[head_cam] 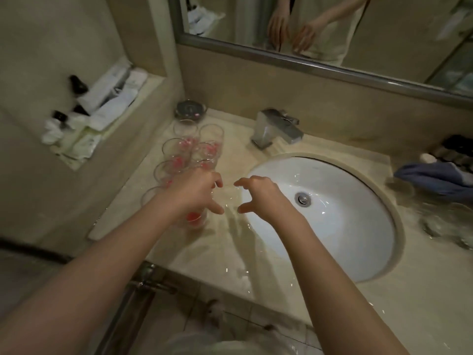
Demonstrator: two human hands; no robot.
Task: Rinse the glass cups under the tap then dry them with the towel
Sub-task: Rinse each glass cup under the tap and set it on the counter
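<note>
Several clear glass cups [190, 149] with pink print stand in a cluster on the counter left of the white sink [358, 239]. One more cup [195, 221] stands nearest me, right under my left hand [197, 193]. That hand hovers over it with loosely curled fingers pointing right, and I see no grip on it. My right hand [258, 197] hangs over the sink's left rim, fingers clawed and holding nothing. The chrome tap [276, 129] behind the sink shows no water running. A blue towel [435, 179] lies crumpled at the counter's right end.
Blurred clear glassware [450, 224] sits on the counter right of the sink. A glass dish [190, 110] stands behind the cups. A wall niche holds toiletries [97, 106]. Water drops cover the beige counter [230, 252]. A mirror [320, 24] runs along the back wall.
</note>
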